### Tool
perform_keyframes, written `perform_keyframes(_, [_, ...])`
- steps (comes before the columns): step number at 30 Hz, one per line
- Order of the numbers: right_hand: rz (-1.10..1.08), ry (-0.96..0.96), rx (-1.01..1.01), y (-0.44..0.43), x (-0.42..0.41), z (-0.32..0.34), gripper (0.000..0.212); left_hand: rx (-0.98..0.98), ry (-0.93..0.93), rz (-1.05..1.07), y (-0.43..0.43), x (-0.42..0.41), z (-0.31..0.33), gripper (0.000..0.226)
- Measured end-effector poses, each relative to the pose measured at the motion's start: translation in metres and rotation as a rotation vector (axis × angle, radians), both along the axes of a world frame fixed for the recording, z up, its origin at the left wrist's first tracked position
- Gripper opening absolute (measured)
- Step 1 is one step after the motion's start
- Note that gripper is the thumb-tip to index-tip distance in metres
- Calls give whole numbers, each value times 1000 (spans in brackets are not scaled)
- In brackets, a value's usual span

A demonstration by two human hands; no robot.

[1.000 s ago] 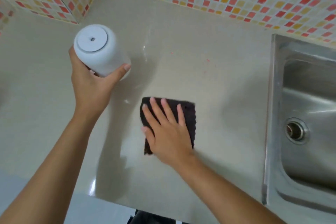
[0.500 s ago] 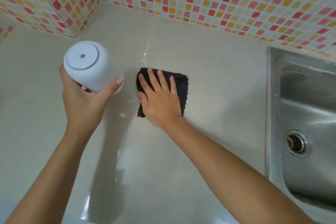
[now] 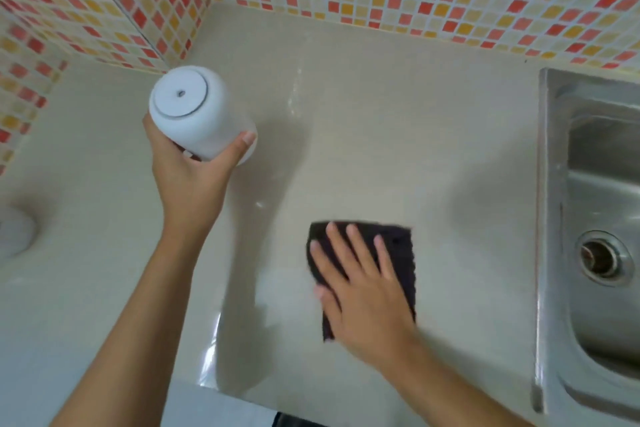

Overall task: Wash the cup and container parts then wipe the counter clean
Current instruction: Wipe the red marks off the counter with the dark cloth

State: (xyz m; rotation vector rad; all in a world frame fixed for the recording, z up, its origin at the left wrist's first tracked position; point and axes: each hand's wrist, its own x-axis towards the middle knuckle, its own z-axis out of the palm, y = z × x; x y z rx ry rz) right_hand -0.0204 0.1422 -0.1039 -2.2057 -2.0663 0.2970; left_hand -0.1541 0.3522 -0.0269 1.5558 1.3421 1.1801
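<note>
Now wiping step. Right hand (image 3: 367, 291) flat, fingers spread, pressing dark cloth (image 3: 398, 253) on tabletop (image 3: 398, 135) near sink (image 3: 595, 253). Left hand (image 3: 194, 177) wrapped round white container (image 3: 194, 111), lifted clear. Advice: even pressure, overlapping strokes, cover container's spot too.

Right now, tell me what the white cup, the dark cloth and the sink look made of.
White cup: smooth matte, probably ceramic or plastic; no glare shows.
Dark cloth: soft woven or knit fabric, with a wavy edge, flattened under the right hand.
Sink: brushed stainless steel, grey with streaky reflections.
</note>
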Motion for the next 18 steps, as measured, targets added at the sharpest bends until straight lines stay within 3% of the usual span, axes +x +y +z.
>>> perform_keyframes(3, [323, 48, -14, -41, -42, 5, 57, -17, 8, -15, 5, 0, 3, 86])
perform_keyframes(5, [361, 20, 6, -1, -18, -2, 53, -21, 12, -29, 7, -2, 4, 90])
perform_keyframes(10, [-109, -9, 14, 180, 62, -9, 51, -2, 17, -25, -1, -9, 9, 87])
perform_keyframes(12, [-230, 20, -11, 213, 61, -11, 52, 1, 14, -15, -5, -12, 10, 85])
perform_keyframes(14, [-220, 0, 36, 194, 38, -10, 53, 0, 13, -9, -6, -13, 10, 86])
perform_keyframes(18, [165, 58, 22, 45, -20, 1, 51, -13, 14, -21, -4, -4, 9, 88])
